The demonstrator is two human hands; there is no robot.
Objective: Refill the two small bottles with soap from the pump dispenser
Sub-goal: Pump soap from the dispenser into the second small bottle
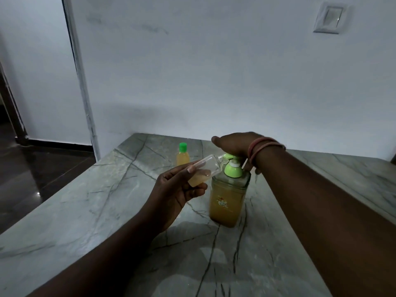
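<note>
A square pump dispenser with amber soap and a green pump top stands on the marble table. My right hand lies flat on the pump head, pressing it. My left hand holds a small clear bottle tilted on its side, its open mouth at the pump's spout; a little amber soap lies inside it. A second small bottle with a green cap, filled with amber soap, stands upright farther back on the table.
A white wall rises right behind the table, with a switch plate at the upper right. To the left the table's edge drops to a dark floor beside a doorway.
</note>
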